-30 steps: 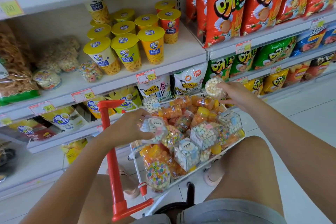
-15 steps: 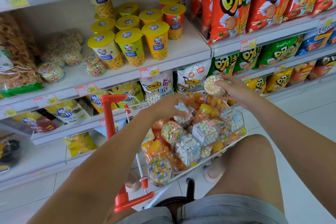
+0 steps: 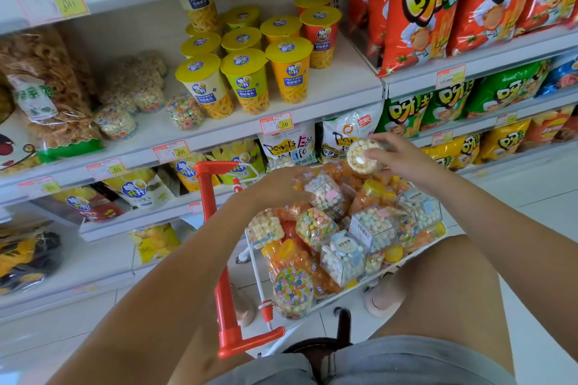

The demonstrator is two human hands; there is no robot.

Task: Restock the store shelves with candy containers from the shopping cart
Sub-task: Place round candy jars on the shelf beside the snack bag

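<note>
A small white shopping cart (image 3: 254, 255) with a red handle (image 3: 219, 262) stands before the shelves, piled with several clear candy containers (image 3: 344, 256). My left hand (image 3: 280, 186) reaches over the cart and grips a clear square box of pastel candies (image 3: 323, 192) at the top of the pile. My right hand (image 3: 403, 159) holds a round clear tub of pale yellow candies (image 3: 362, 156) above the cart's far end. A few candy jars (image 3: 184, 111) stand on the middle shelf (image 3: 312, 109) at the left.
Yellow-lidded snack cups (image 3: 244, 84) fill the middle shelf's centre. Red snack bags (image 3: 438, 6) hang at the upper right, green and yellow bags below. Bagged snacks (image 3: 47, 87) sit at the far left. My knee (image 3: 453, 275) is beside the cart.
My left hand carried the square box from the cart's near left side up toward the top of the pile. My right hand stayed holding the round tub. The view shifted slightly.
</note>
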